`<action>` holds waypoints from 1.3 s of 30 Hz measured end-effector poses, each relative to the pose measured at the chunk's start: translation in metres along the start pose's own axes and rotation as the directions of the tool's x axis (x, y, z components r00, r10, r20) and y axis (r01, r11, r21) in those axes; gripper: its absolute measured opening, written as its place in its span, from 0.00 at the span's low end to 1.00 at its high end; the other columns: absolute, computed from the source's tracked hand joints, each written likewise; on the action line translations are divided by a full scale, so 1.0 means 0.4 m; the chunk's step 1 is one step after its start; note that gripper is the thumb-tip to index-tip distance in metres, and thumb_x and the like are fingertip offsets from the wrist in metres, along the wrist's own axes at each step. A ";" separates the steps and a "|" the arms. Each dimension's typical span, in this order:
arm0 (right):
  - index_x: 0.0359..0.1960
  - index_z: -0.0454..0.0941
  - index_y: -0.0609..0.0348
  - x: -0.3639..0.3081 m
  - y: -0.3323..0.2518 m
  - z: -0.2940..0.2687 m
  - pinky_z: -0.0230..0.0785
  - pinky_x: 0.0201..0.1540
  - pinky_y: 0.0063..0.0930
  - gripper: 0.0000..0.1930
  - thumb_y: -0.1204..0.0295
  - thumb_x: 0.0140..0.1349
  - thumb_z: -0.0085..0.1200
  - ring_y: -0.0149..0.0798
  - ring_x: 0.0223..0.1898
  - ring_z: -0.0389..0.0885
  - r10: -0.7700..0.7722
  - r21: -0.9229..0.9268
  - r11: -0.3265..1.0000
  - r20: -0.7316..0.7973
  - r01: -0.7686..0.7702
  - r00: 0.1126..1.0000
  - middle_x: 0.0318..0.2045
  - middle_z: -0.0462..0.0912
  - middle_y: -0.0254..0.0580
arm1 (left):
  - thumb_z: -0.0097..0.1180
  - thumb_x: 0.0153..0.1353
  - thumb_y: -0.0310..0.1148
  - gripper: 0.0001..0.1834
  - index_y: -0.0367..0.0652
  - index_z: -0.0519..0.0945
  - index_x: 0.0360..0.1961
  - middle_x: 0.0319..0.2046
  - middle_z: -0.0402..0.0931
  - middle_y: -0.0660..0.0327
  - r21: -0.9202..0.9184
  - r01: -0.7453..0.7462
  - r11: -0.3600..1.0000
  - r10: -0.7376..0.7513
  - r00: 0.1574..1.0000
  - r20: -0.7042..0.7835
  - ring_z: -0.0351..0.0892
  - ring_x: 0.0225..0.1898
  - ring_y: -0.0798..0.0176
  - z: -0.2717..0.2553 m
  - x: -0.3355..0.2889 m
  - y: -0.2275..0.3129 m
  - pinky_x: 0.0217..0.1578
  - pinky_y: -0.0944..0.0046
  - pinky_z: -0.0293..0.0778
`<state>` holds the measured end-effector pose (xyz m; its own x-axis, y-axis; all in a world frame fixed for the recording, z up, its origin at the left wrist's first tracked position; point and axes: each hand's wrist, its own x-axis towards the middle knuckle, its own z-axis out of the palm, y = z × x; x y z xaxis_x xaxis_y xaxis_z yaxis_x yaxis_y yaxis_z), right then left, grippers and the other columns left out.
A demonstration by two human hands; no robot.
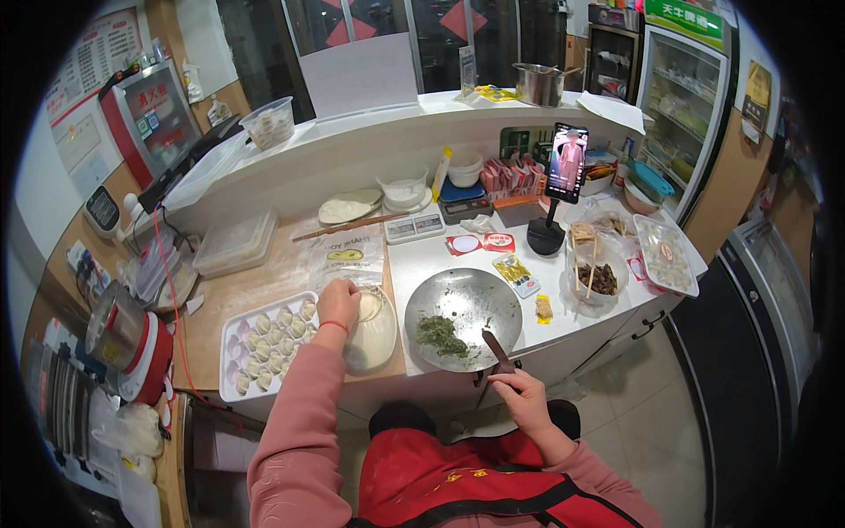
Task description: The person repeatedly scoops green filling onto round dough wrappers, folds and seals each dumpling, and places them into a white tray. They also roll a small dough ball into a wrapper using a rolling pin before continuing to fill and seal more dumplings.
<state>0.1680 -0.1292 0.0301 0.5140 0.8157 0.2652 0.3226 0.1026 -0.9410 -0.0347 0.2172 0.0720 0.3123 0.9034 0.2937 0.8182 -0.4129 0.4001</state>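
Note:
My left hand (339, 304) is closed, its fingers curled at the far left rim of a pale translucent bowl (371, 348). What the fingertips hold, if anything, is hidden. Round dough wrappers (371, 305) lie in that bowl, right beside the hand. Left of it, a white tray (231, 339) carries rows of folded dumplings (275, 341). With my right hand (523, 398) I grip a flat brown spatula (495, 345), its blade over the near right rim of a wide metal bowl (475, 304). Chopped green filling (442, 335) sits in the bowl's lower left part.
A phone (567, 163) stands on a black holder behind the metal bowl. To the right are a bowl of dark food (602, 280) with chopsticks and a covered tray (666, 255). Scales (414, 228) and a rolling pin (349, 226) lie at the back. A raised counter (352, 125) runs behind.

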 end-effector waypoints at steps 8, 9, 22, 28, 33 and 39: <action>0.41 0.86 0.62 -0.002 0.005 -0.001 0.65 0.35 0.22 0.08 0.77 0.62 0.59 0.28 0.31 0.73 0.031 0.002 1.000 0.033 -0.031 0.999 0.28 0.76 0.34 | 0.58 0.58 0.33 0.07 0.42 0.81 0.32 0.27 0.81 0.55 -0.203 -0.128 0.971 0.095 0.981 -0.167 0.84 0.33 0.54 -0.027 -0.057 -0.008 0.34 0.57 0.78; 0.41 0.85 0.62 -0.002 0.003 -0.003 0.65 0.37 0.21 0.08 0.77 0.63 0.58 0.27 0.34 0.73 0.081 -0.013 0.997 0.041 -0.081 0.996 0.31 0.78 0.33 | 0.57 0.60 0.33 0.07 0.41 0.79 0.34 0.27 0.81 0.55 -0.304 -0.085 0.949 0.036 0.986 -0.165 0.84 0.33 0.56 -0.030 -0.061 -0.012 0.33 0.58 0.78; 0.46 0.83 0.63 -0.012 -0.009 -0.015 0.70 0.40 0.23 0.16 0.84 0.61 0.45 0.33 0.33 0.78 0.048 -0.010 0.999 0.122 -0.047 0.991 0.29 0.79 0.40 | 0.45 0.74 0.33 0.15 0.36 0.73 0.55 0.52 0.79 0.53 -0.739 0.292 -0.607 -0.012 0.927 0.376 0.80 0.53 0.57 -0.011 -0.268 0.102 0.56 0.55 0.76; 0.57 0.78 0.58 -0.012 -0.022 -0.014 0.65 0.32 0.18 0.25 0.87 0.61 0.39 0.24 0.26 0.71 0.101 -0.011 0.995 0.141 -0.100 0.985 0.32 0.79 0.34 | 0.38 0.75 0.29 0.20 0.30 0.63 0.63 0.61 0.68 0.42 -0.536 0.403 -0.742 0.120 0.866 0.485 0.70 0.62 0.45 -0.018 -0.356 0.211 0.64 0.44 0.69; 0.63 0.71 0.57 0.012 -0.055 -0.017 0.74 0.41 0.29 0.26 0.87 0.62 0.42 0.37 0.32 0.83 -0.076 -0.185 0.979 0.061 0.086 0.995 0.32 0.82 0.44 | 0.37 0.76 0.33 0.19 0.30 0.65 0.61 0.59 0.70 0.43 -0.734 0.405 -0.545 -0.030 0.866 0.500 0.74 0.59 0.47 -0.018 -0.403 0.239 0.61 0.46 0.72; 0.53 0.80 0.54 0.091 -0.084 -0.043 0.73 0.37 0.32 0.18 0.82 0.63 0.48 0.45 0.32 0.83 -0.152 -0.509 0.839 0.118 0.192 0.981 0.28 0.81 0.47 | 0.36 0.77 0.35 0.19 0.31 0.68 0.58 0.55 0.75 0.46 -0.755 0.466 -0.462 -0.121 0.810 0.574 0.78 0.54 0.48 0.015 -0.491 0.212 0.56 0.48 0.75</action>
<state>0.1894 -0.1127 0.0748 0.3613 0.8520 0.3789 0.7739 -0.0474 -0.6315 -0.0237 0.0053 0.0430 0.4311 0.8478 -0.3090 -0.5969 0.5247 0.6069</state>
